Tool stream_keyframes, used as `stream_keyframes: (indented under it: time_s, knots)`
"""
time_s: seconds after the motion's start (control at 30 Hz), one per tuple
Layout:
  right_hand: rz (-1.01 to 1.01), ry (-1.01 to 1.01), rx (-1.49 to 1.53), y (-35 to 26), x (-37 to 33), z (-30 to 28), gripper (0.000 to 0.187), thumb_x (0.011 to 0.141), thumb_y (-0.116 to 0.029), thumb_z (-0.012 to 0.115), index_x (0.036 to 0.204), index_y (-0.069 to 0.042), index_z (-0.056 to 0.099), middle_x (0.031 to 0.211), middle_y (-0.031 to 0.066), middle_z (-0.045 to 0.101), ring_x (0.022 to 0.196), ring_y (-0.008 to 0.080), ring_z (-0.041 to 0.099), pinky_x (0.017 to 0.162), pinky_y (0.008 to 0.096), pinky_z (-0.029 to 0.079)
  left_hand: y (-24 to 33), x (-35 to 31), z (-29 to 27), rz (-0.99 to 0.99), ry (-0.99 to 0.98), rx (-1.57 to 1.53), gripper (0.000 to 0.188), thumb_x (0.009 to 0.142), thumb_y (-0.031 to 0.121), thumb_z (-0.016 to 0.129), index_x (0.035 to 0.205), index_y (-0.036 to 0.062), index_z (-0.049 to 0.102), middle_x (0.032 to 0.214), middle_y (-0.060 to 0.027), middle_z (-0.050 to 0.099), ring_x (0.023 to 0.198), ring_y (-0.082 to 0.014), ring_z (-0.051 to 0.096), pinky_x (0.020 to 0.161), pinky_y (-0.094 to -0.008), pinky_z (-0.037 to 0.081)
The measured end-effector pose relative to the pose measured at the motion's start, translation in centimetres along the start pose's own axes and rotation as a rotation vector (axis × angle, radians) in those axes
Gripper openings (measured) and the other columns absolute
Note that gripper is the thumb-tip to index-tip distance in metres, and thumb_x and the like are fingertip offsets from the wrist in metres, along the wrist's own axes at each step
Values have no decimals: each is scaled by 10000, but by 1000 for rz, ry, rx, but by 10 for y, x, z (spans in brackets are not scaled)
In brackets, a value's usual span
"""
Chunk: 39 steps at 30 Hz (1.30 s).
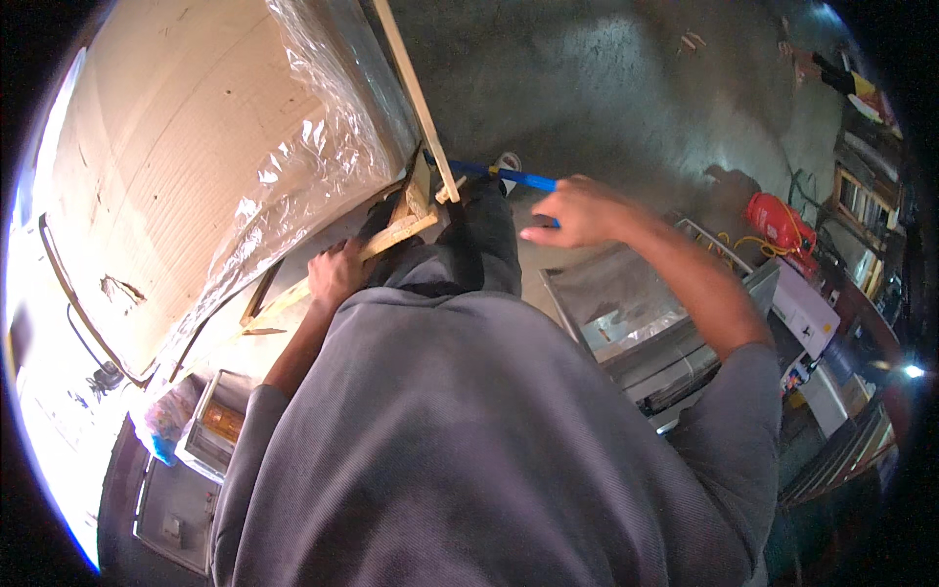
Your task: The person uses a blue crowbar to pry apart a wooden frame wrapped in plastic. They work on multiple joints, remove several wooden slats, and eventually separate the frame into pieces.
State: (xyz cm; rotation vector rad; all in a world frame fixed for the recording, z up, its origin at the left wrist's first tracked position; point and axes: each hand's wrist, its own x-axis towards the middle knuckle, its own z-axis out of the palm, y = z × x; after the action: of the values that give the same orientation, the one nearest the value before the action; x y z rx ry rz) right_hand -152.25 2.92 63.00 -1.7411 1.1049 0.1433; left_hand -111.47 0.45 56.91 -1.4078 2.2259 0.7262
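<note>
My right hand (582, 210) is closed round the handle of a blue hacksaw (528, 179). The saw's slim frame reaches left to the joint of a light wooden frame; its blade cannot be made out. My left hand (335, 272) grips a pale wooden strip (399, 233) that runs down to the left in front of my legs. An upright wooden batten (416, 93) meets this strip near short wood pieces. Just beyond stands a large brown board panel (186, 117), partly covered in clear plastic film (313, 161).
A roll of tape (509, 162) lies on the grey floor (577, 78) past the saw. At right stand a metal-framed box (626, 303), a red rounded container (773, 217) with a yellow cord, and shelving. A bagged bundle (164, 419) sits at lower left. Another person's arm (836, 76) shows far right.
</note>
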Motion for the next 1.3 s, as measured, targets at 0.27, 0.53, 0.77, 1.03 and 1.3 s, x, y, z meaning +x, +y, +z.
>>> stream_keyframes:
  time_s: [0.27,0.53,0.77,1.03,1.3]
  knots:
    - [142,111,43,-72,14,40,488,946,-493,567,757,-53,664,608,147,633,627,350,666,623,466,529,1,-7,-3,-142,-87,-7,358,820,403,731,1082,165,681,1022,-104,714,926,-330,696,789,-450,544]
    - [221,192,99,-97,30,55,492,951,-489,550,757,-49,655,609,151,636,628,365,666,626,476,532,-10,0,-5,-109,33,-43,342,812,397,735,1028,137,678,964,-106,715,886,-331,698,741,-465,551]
    - [270,197,139,-107,32,69,499,963,-510,503,823,-61,668,668,169,662,679,380,679,659,490,542,-12,0,0,-94,40,-3,378,829,466,710,1045,156,695,983,-116,720,908,-331,699,757,-470,550]
    - [203,371,138,-106,29,83,479,938,-502,553,808,-60,681,664,165,668,678,385,682,664,490,546,4,1,-9,-223,-19,42,395,861,506,671,1049,162,720,940,-174,723,899,-371,698,767,-485,539]
    - [59,87,22,3,-12,2,557,878,-585,592,781,-43,680,728,172,671,758,370,675,723,471,529,7,6,-11,-19,132,1,470,869,552,642,1024,114,721,830,-198,714,828,-408,693,761,-505,539]
